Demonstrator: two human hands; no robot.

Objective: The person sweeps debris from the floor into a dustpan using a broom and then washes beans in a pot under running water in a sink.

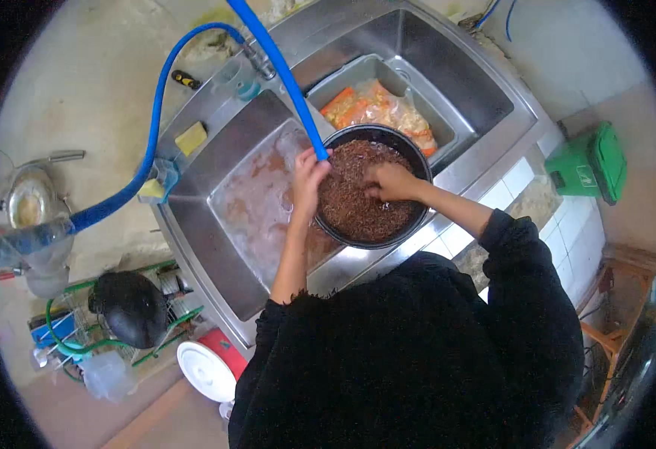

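A round dark pot (366, 242) rests across the divider and front rim of a double steel sink, holding reddish-brown grains in water. My left hand (309, 179), at the pot's left edge, grips the end of a blue hose (288, 73) that points into the pot. Inside the pot, my right hand (387, 182) has its fingers bent and partly sunk in the grains (356, 207); whether it grasps any cannot be told. Cloudy, brownish water lies in the left basin (249, 196).
A grey tub (381, 64) with a plastic bag of orange and pale food (373, 109) stands in the right basin. Yellow sponges (191, 138) lie along the left rim. A wire rack with a black wok (131, 308) is at lower left; a green bin (592, 163) is at right.
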